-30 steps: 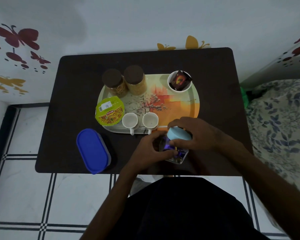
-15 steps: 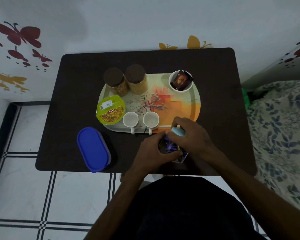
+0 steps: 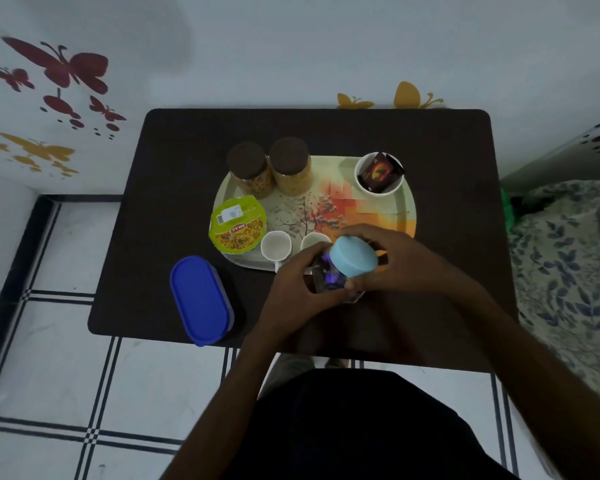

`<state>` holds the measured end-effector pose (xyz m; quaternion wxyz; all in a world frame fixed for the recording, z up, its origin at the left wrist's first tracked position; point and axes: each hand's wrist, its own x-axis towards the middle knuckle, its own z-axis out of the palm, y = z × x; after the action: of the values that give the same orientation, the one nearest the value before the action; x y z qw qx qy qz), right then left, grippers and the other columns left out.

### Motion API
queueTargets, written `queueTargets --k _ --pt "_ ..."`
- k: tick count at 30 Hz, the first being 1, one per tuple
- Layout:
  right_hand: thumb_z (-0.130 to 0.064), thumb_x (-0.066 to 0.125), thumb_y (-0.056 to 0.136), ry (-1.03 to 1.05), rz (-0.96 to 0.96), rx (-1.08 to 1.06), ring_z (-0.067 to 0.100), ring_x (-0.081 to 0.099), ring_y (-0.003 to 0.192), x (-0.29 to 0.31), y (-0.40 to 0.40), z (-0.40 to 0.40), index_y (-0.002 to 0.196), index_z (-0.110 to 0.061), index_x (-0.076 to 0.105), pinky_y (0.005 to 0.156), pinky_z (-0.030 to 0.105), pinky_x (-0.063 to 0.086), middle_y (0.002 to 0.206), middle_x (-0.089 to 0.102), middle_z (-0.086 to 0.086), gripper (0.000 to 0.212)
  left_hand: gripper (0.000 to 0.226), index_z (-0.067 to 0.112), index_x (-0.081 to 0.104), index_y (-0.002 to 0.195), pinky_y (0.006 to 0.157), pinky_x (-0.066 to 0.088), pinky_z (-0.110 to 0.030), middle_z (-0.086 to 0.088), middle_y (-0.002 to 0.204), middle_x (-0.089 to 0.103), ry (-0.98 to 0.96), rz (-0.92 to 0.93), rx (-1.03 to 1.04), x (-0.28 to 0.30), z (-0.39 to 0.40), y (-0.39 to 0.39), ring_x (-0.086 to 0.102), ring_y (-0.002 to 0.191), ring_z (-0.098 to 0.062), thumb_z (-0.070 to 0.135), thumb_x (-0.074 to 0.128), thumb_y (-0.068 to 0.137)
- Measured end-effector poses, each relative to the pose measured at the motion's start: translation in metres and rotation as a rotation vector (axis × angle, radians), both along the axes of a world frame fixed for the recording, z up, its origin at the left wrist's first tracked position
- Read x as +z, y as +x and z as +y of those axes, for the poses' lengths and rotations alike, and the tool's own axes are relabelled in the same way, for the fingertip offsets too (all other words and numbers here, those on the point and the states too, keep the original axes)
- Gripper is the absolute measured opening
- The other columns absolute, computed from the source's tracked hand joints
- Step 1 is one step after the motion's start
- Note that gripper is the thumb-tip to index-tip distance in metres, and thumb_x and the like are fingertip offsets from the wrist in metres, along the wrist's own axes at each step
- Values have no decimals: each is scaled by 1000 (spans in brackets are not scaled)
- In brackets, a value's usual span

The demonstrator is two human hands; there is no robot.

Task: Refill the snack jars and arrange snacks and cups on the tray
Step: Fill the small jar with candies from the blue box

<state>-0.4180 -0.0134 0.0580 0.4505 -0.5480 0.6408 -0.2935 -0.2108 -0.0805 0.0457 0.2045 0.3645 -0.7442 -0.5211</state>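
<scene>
In the head view, just right of frame centre, the left hand gripped a clear jar above the counter, near the tray, while the right hand clasped its light-blue lid.

Both hands grip a clear jar (light-blue lid) beside the tray.
</scene>
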Motion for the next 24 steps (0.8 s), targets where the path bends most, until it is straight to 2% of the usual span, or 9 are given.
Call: queueTargets --k 2,4,6,9,12,16,21,24 --pt "-42 88 66 -39 44 -66 2 53 120 5 -1 -14 136 -34 50 85 24 55 135 51 -21 79 69 34 53 129 90 48 -13 23 119 62 17 26 -14 -1 -15 -3 57 113 8 25 89 71" --pt "-41 89 65 -61 103 -117 5 54 117 6 -1 -30 136 -33 51 87 27 55 133 53 -19 81 76 29 48 139 100 48 -23 17 131 56 2 5 -34 -7 -35 -5 53 124 1 34 85 73" --pt "-43 89 66 -93 194 -161 8 54 115 6 -2 -48 134 -30 52 87 33 54 131 55 -15 79 73 22 47 142 102 48 -29 12 135 52 -52 -29 -47 -13 -56 -7 52 126 -7 31 79 76" --pt "-42 87 67 -136 314 -254 14 54 110 5 -6 -77 131 -22 54 85 38 52 126 59 -4 75 51 15 59 132 94 52 -30 4 126 61 -112 -51 9 -17 -82 -5 60 111 -10 18 74 84" --pt "-39 85 71 -158 454 -305 20 55 109 0 -11 -106 131 -17 53 88 41 49 124 61 5 72 23 15 69 112 81 55 -27 4 104 71 -142 -13 160 -24 -97 7 66 89 -6 8 69 89" --pt "-38 83 73 -114 579 -280 26 56 111 -23 -27 -145 133 -15 51 88 39 45 125 61 8 72 16 16 70 105 77 55 -25 7 98 72 -178 -66 272 -36 -111 28 67 82 -6 9 67 91" --pt "-43 82 73 -18 656 -237 29 57 110 -57 -39 -179 131 -14 50 88 43 48 121 60 11 73 22 16 68 112 82 50 -32 1 106 67 -257 -236 518 -55 -112 85 62 96 -19 11 67 90" --pt "-39 83 73 -6 684 -218 33 56 112 -69 -39 -188 132 -11 50 91 45 47 123 59 14 74 44 15 59 128 100 35 -27 -6 126 58 -200 -382 560 -71 -103 122 50 119 -22 13 72 87"
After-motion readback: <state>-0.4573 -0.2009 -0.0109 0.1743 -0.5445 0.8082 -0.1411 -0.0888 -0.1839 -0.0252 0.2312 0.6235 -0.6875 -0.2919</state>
